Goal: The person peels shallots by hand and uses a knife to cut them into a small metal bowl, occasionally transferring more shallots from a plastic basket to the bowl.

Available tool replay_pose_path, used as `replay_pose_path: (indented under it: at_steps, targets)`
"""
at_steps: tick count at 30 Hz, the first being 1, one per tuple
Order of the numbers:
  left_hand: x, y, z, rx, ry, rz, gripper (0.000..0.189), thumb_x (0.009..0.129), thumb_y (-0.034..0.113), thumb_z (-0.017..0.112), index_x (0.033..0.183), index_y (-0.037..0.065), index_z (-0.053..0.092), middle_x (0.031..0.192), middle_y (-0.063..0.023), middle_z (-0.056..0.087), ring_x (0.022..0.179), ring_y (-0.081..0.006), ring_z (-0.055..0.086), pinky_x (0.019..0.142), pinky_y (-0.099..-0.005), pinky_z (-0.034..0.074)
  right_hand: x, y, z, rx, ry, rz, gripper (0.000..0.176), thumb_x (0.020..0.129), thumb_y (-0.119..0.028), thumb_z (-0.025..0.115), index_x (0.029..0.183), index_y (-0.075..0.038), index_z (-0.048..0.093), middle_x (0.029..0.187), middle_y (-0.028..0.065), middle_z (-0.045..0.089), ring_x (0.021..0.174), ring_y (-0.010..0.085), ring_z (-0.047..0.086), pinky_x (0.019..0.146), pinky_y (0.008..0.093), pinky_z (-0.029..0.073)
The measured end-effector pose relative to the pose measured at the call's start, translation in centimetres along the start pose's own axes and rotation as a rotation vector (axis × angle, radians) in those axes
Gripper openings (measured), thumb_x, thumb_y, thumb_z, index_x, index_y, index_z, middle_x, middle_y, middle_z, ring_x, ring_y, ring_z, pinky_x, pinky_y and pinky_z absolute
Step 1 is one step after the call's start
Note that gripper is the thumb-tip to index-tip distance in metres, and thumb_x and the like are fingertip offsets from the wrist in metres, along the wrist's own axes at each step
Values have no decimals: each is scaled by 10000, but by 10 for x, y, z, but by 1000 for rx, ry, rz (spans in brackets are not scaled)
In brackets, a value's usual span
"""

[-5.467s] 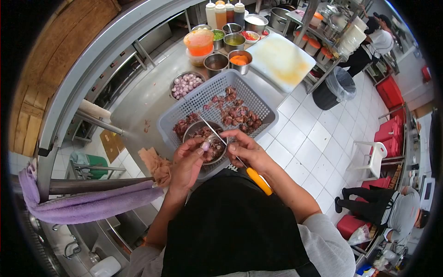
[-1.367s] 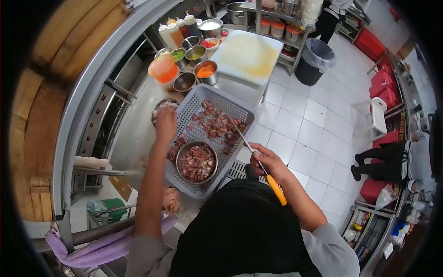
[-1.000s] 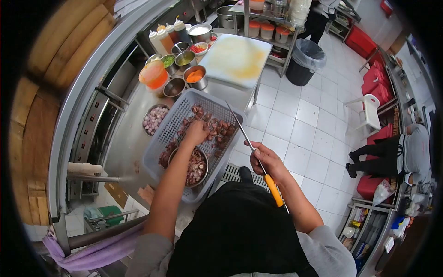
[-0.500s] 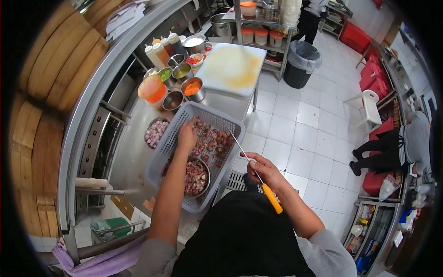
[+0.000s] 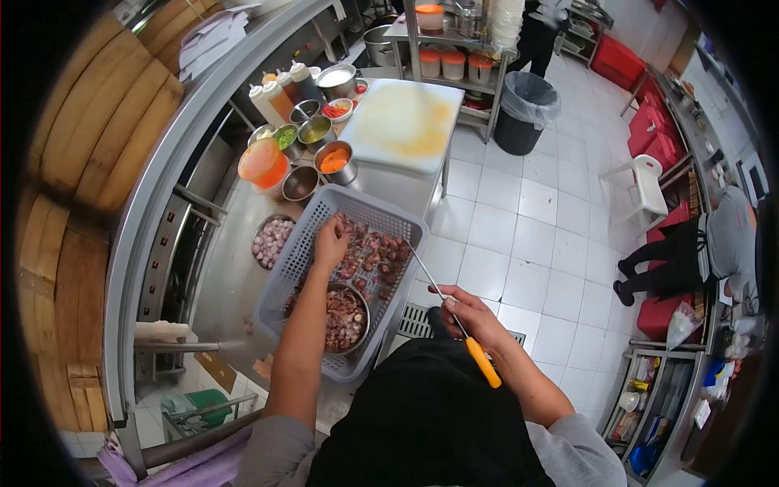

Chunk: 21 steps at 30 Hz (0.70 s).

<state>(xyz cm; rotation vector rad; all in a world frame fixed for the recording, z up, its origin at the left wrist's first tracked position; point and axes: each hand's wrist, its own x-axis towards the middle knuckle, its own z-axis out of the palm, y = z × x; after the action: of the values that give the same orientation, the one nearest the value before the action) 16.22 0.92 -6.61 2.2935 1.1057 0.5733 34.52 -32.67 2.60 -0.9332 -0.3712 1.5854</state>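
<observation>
A grey perforated plastic basket [image 5: 280,280] stands on the metal counter, with unpeeled reddish shallots [image 5: 376,253] spread over its floor. Inside its near end sits a round metal bowl [image 5: 367,318] of shallots and skins. My left hand [image 5: 330,242] reaches into the basket's far left part, fingers curled together among the shallots; what they pinch is hidden. In my right hand [image 5: 472,315], to the right of the basket, is a knife [image 5: 484,363] with an orange handle, its thin blade seen edge-on and pointing up to the basket's right rim.
Left of the basket is a metal bowl of peeled shallots [image 5: 273,241]. Beyond stand an orange-stained tub [image 5: 264,164], several metal containers, squeeze bottles [image 5: 277,96] and a white cutting board [image 5: 406,122]. A black bin [image 5: 523,114] stands on the tiled floor; another person [image 5: 726,235] works at the right.
The view has shifted slightly. My left hand stays in the same part of the basket with its fingers drawn in. My right hand and the knife have dropped slightly.
</observation>
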Motion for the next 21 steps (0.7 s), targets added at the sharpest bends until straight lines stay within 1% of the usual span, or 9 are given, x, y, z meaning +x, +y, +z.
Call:
replay_pose_path:
  at_steps: [1, 3, 4, 7, 9, 14, 15, 17, 21]
  targets:
    - [0, -11, 5, -1, 6, -3, 118, 817, -16, 610, 851, -8, 497, 827, -149, 606, 706, -347, 599, 670, -442, 484, 2, -5, 5, -8, -11, 1, 402, 1003, -265, 563, 1365, -96, 515, 729, -21, 455, 620, 76, 421, 547, 221, 354]
    - [2, -29, 12, -752, 91, -242, 95, 864, -29, 571, 865, 22, 491, 901, -138, 643, 769, -293, 639, 701, -404, 525, 7, -10, 11, -20, -29, 2, 394, 1004, -254, 568, 1363, -100, 519, 732, -29, 473, 637, 74, 436, 561, 223, 367]
    - [-6, -7, -7, -1071, 10, -334, 83, 907, -15, 516, 939, 48, 471, 1012, -137, 624, 938, -264, 652, 786, -410, 546, 10, -11, 13, -28, -40, -20, 406, 1002, -262, 561, 1364, -85, 513, 731, -22, 455, 622, 75, 418, 549, 220, 353]
    - [-31, 11, -31, -1382, -42, -293, 83, 910, -21, 512, 947, 43, 474, 1065, -152, 615, 949, -248, 641, 782, -398, 525, 15, -9, 13, -36, -81, -26, 419, 998, -268, 556, 1363, -68, 508, 725, -16, 435, 610, 76, 401, 538, 217, 338]
    - [-47, 21, -35, -1364, 14, -273, 145, 909, -23, 509, 1047, 22, 515, 1105, -155, 609, 927, -226, 618, 754, -356, 486, 18, -4, 10, -39, -108, -8, 420, 997, -268, 557, 1361, -65, 508, 721, -18, 431, 613, 76, 402, 539, 217, 336]
    - [-78, 20, -44, -1273, -45, -219, 305, 973, 47, 427, 1241, 42, 573, 989, -42, 560, 728, -106, 473, 634, -266, 395, 22, 7, 12, -80, -120, 44, 419, 995, -273, 559, 1353, -59, 512, 717, -16, 440, 616, 82, 412, 539, 220, 334]
    - [-82, 24, -47, -1274, -29, -220, 305, 973, 47, 427, 1241, 42, 573, 989, -42, 560, 728, -106, 473, 634, -266, 395, 23, 7, 14, -87, -131, 51, 419, 995, -273, 559, 1353, -59, 512, 717, -16, 440, 616, 82, 412, 539, 220, 334]
    - [-88, 33, -52, -1107, -17, -435, 292, 989, 61, 408, 1213, 57, 597, 942, -11, 510, 682, -67, 416, 581, -237, 362, 26, 6, 20, -142, -140, 85, 408, 993, -276, 565, 1340, -66, 520, 728, -10, 471, 605, 83, 427, 535, 223, 338]
    - [-99, 40, -60, -987, -67, -370, 269, 1031, 121, 408, 1217, 57, 591, 903, 6, 470, 622, -58, 382, 523, -210, 325, 35, 0, 32, -166, -162, 121, 397, 987, -282, 581, 1324, -78, 531, 737, -4, 493, 591, 85, 437, 532, 228, 345]
